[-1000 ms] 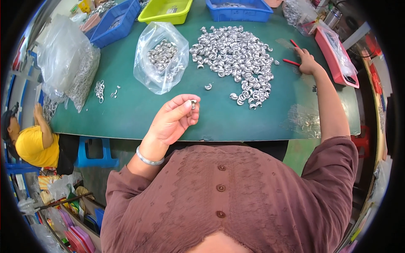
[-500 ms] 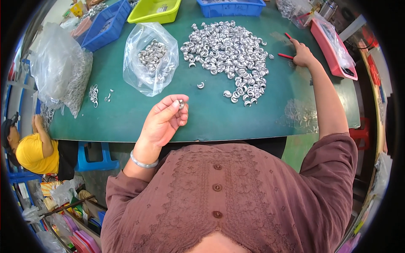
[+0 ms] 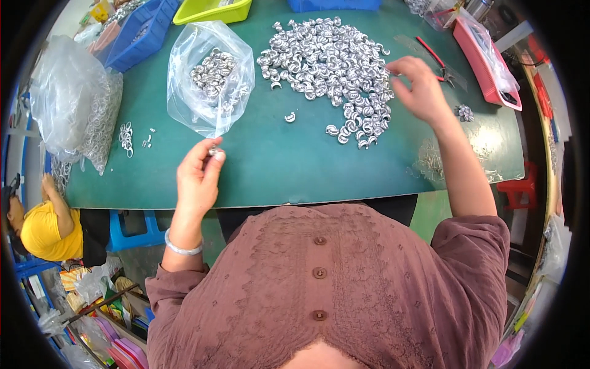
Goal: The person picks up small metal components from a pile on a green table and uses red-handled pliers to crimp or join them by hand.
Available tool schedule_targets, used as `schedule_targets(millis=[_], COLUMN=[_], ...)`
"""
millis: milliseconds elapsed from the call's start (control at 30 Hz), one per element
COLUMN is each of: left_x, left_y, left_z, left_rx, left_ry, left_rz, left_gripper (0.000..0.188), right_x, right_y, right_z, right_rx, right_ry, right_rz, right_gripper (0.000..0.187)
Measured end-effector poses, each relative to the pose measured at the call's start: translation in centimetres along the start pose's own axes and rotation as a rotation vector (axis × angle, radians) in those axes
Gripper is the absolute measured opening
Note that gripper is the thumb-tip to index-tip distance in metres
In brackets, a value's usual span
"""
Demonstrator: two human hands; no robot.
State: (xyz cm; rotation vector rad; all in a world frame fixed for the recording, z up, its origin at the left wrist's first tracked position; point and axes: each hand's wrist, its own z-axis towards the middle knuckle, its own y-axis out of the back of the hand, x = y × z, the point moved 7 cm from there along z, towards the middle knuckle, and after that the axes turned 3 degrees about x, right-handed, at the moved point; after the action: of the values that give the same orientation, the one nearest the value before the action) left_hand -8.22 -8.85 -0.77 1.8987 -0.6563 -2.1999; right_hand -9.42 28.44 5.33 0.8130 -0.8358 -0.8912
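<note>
My left hand (image 3: 198,175) pinches a small silver metal piece (image 3: 213,151) between thumb and fingertips, just below the mouth of a clear plastic bag (image 3: 209,126) that holds similar shiny pieces. At the right edge of a heap of curved silver metal pieces (image 3: 326,58), my right hand (image 3: 419,89) reaches with thumb and fingers apart. Nothing shows in its grasp. Beside it lie red-handled pliers (image 3: 431,51), partly behind the hand. A single curved piece (image 3: 290,117) rests apart from the heap.
A pink basket (image 3: 485,77) stands at right, near a small metal cluster (image 3: 464,113). Blue bins (image 3: 138,37) and a lime tray (image 3: 212,13) line the back. At left are a bag of rings (image 3: 77,104), loose rings (image 3: 126,139) and a person in yellow (image 3: 52,230).
My right hand has let go of the pliers and moved left to the heap. My left hand has moved left toward the clear bag with its small metal piece.
</note>
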Motion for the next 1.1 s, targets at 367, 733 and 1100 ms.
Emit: schedule_targets(millis=[367,733,1100], left_x=[0.8,-1.6,-3.1], left_y=[3.6,1.2,-10.5], left_z=[1.6,0.1,0.8], left_rx=[-0.106,-0.060,0.585], left_ry=[-0.187,-0.152,0.488], left_rz=[0.700,0.116,-0.892], left_gripper=[0.030,0.013,0.020], right_x=[11.3,12.9,14.4], right_y=[-7.1,-8.8,-5.0], right_z=[1.1,2.2,1.0], right_rx=[0.286,0.267,0.161], right_ry=[0.178,0.216,0.208], right_rz=[0.102,0.271,0.619], right_gripper=[0.022,0.010,0.012])
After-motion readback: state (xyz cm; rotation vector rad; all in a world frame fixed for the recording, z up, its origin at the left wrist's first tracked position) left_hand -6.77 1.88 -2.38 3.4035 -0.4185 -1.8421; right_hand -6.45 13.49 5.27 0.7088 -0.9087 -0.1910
